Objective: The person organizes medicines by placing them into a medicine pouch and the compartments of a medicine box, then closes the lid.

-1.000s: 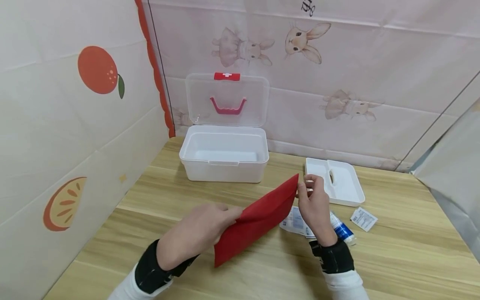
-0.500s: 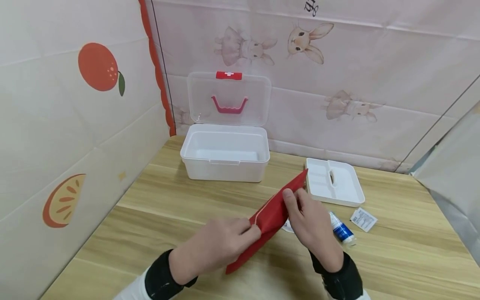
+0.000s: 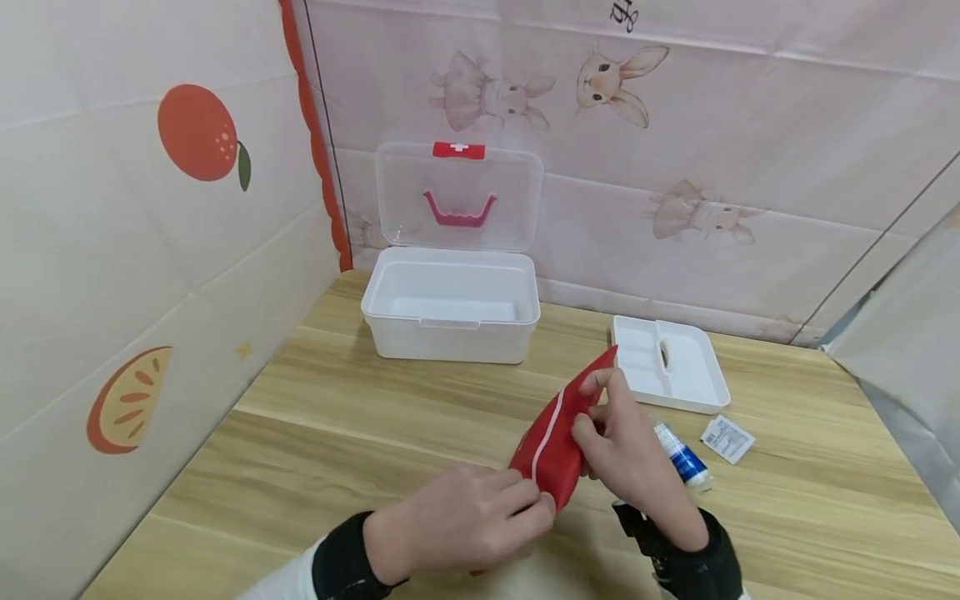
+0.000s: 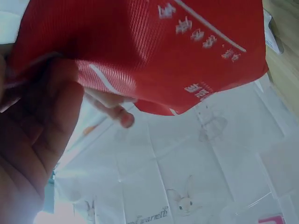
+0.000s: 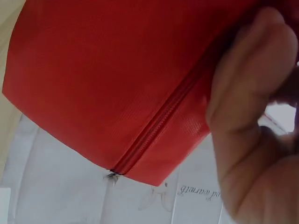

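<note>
Red pouch (image 3: 551,442), printed in white and fitted with a zip (image 5: 156,128), hangs tilted above the wooden table (image 3: 300,475), its lower end gripped in the curled fingers of the left hand (image 3: 472,517) while the right hand (image 3: 628,446), thumb and fingers bent, pinches it farther up. Just past the right hand I can see a blue-and-white tube (image 3: 684,457) lying on the table, with a small packet (image 3: 727,439) beside it and a white tray (image 3: 693,354) behind. Left of the tray, a white box (image 3: 450,342) stands with its clear lid (image 3: 405,200) raised in front of the rabbit-printed cloth (image 3: 787,150).
</note>
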Motion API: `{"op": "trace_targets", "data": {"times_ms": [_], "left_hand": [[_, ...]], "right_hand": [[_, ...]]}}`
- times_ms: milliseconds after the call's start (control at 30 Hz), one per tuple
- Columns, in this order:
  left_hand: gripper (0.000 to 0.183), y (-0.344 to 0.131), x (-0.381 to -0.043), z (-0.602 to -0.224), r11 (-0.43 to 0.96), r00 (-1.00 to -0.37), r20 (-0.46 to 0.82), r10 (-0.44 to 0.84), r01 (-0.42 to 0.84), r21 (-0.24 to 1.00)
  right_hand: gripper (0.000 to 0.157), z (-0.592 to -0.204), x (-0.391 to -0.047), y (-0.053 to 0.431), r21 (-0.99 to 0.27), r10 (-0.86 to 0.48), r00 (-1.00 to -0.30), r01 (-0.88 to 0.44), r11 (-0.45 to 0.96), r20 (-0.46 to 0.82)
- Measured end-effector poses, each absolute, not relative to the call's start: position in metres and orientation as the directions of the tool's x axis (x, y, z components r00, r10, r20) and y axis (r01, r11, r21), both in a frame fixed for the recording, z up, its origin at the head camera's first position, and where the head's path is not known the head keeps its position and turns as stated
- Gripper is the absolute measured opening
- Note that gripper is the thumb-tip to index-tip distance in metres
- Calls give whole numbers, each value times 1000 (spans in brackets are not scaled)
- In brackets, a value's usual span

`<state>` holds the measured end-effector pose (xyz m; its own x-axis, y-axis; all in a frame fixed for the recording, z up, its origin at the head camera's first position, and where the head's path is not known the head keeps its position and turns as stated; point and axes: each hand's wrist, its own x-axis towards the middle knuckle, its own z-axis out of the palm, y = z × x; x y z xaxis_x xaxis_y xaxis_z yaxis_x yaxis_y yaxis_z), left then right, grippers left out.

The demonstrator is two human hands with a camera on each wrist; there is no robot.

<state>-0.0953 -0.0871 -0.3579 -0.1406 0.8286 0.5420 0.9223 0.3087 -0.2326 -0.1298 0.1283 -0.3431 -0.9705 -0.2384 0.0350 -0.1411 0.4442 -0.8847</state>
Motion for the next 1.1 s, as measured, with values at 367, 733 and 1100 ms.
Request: {"op": "trace_targets", "data": {"times_ms": [367,733,1100], "left_hand": [[43,-102,-126,-359,395,-454,512,729,890,227],[59,-142,-157,-356,280,-704,247,666,542,792],[45,-163,-169,-355,94,-554,98,827,307,947]], "right_hand": [[31,-340,-127,163,-661,-577,-643,-717,223,503],[34,-337,-112,152,-661,-786,-491,-737,143,377],[30,-343,-120,151,-722,-708,-602,-666,190,369]]}}
